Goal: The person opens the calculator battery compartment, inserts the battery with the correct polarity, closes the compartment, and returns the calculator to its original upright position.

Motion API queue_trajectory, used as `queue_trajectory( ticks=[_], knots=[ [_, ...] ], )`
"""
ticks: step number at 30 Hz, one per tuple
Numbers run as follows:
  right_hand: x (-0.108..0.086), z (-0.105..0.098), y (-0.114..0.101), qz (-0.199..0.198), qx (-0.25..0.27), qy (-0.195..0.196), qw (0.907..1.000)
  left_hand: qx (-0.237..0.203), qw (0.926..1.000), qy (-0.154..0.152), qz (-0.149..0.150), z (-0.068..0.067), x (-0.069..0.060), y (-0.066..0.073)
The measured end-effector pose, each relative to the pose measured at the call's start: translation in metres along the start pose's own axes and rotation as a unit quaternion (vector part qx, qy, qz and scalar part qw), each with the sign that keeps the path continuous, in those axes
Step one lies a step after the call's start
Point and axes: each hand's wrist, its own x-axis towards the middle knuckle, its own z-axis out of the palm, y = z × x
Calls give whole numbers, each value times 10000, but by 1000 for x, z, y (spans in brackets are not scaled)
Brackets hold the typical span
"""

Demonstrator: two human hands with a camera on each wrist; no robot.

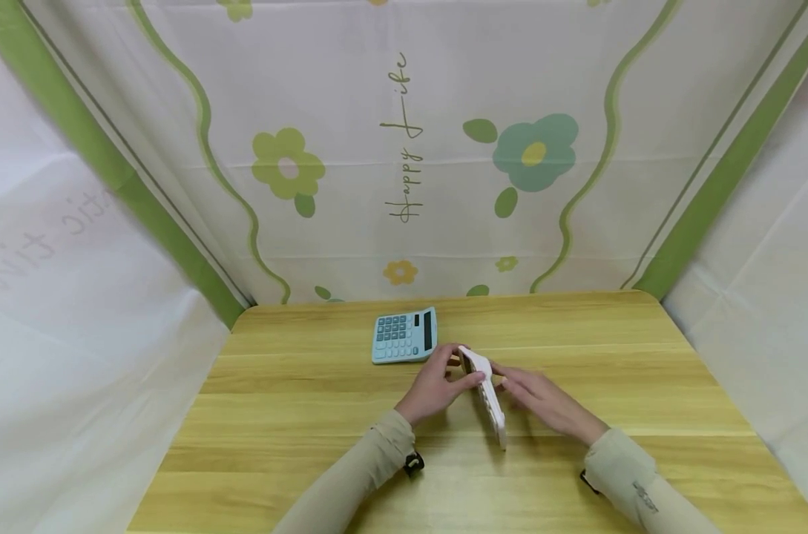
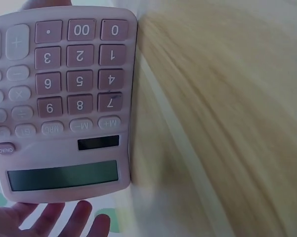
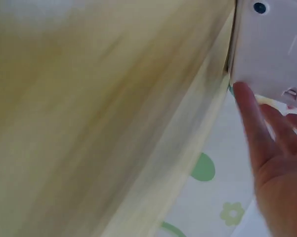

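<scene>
A pink calculator [image 2: 59,133] is held tilted up on its long side, low over the table. Its keys and display face the left wrist view; the right wrist view shows its plain back [image 3: 272,49]. My left hand [image 1: 437,386] grips it near the display end, thumb by the upper edge. Fingers of that hand [image 2: 44,217] show beyond the display. On the back side, my right hand [image 1: 544,397] has its fingers fairly straight and touching the calculator near a corner. A blue calculator [image 1: 404,336] lies face up farther back, left of the pink one.
The wooden table [image 1: 297,415] has rounded back corners. A white curtain [image 1: 350,245] with printed flowers and lettering rises behind it, and pale cloth [image 1: 63,297] hangs at the sides. A dark strap [image 1: 413,463] sits at my left wrist.
</scene>
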Motion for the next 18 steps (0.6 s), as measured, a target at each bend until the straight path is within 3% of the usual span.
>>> queue_trajectory(
  ticks=[5,12,18],
  knots=[
    [-10,-1,-8,1,-131,-253,9996,165,9998,44,33,1,-1,3],
    [-14,-1,-19,156,-149,-147,9997,271,9995,-82,140,2,0,0],
    [-19,-4,-25,252,-2,-161,9996,-90,9995,-219,225,-2,2,-8]
  ],
)
